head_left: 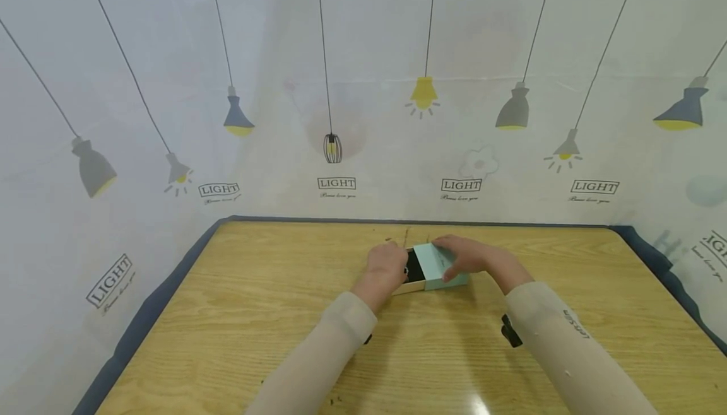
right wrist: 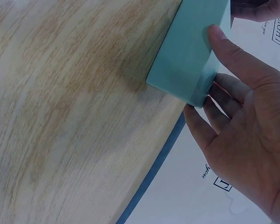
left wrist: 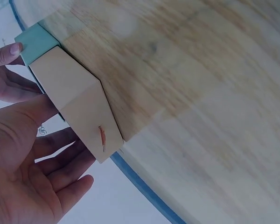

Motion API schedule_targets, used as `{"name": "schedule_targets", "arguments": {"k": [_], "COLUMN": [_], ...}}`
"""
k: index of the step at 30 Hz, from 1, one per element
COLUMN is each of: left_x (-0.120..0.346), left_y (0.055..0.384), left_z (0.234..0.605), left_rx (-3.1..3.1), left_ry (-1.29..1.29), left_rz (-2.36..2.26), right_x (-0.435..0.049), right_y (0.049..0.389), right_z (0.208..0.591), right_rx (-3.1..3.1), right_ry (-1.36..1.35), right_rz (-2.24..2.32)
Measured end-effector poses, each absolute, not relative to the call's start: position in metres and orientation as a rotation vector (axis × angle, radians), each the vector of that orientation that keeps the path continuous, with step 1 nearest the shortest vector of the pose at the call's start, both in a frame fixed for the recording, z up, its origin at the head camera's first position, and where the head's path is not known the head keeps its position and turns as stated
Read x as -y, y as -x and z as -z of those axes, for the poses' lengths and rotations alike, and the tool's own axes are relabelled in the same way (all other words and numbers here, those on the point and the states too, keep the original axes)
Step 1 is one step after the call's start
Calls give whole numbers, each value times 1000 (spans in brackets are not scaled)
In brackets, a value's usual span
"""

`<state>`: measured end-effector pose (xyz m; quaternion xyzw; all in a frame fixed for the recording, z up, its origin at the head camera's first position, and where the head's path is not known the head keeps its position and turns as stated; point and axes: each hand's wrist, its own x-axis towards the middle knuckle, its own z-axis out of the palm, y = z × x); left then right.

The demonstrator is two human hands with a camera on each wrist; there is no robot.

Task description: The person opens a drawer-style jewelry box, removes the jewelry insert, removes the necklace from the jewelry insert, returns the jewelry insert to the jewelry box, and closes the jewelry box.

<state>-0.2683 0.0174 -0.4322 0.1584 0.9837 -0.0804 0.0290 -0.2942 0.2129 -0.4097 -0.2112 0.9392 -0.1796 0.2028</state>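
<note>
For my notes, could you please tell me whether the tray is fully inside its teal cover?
No, the cream tray visibly sticks out of the teal cover.

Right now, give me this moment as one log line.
left grip: holds cream tray | right grip: holds mint sleeve | tray: partly out, black interior showing | surface: wooden table

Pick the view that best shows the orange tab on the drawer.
Left wrist: the orange tab shows uncovered on the pale end of the drawer. In the head view, the left hand covers that end; no tab can be made out. Right wrist shows the green cover, but no tab.
</note>
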Motion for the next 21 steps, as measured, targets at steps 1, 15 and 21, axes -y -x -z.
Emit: {"name": "schedule_targets", "arguments": {"k": [1, 15, 21], "left_x": [-18, -14, -15], "left_y": [268, 274, 277], "left_z": [432, 436, 439], "left_rx": [-3038, -3015, -2989], "left_ry": [-483, -454, -432], "left_rz": [244, 148, 111], "right_x": [-213, -213, -214], "right_y": [294, 294, 295], "right_z": [410, 412, 411], "right_rx": [-2623, -2620, -2620], "right_ry": [590, 598, 614], "right_rz": [500, 496, 493]}}
